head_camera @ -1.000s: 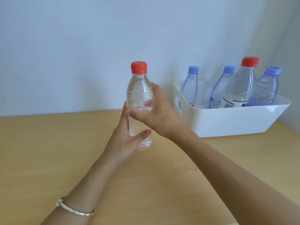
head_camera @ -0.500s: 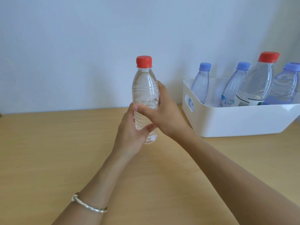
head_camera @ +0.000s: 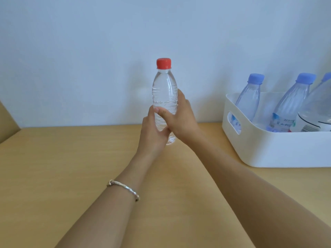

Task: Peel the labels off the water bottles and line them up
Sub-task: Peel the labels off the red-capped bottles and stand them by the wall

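A clear water bottle with a red cap (head_camera: 164, 90) is held upright above the wooden table (head_camera: 53, 167), near the wall. No label shows on it. My left hand (head_camera: 152, 135) grips its lower part from the front. My right hand (head_camera: 180, 120) wraps its middle from the right, thumb across the front. At the right stands a white bin (head_camera: 268, 145) holding several labelled bottles; two blue-capped ones (head_camera: 249, 99) (head_camera: 290, 104) are plain to see, and a larger bottle (head_camera: 317, 113) is cut off by the frame edge.
A pale wall runs close behind the table. A brown board edge (head_camera: 7, 120) shows at the far left. A silver bracelet (head_camera: 123, 188) is on my left wrist.
The view has swung left, so the bin has slid toward the right edge. Both hands keep the same hold on the bottle, which has gone a little farther from the bin.
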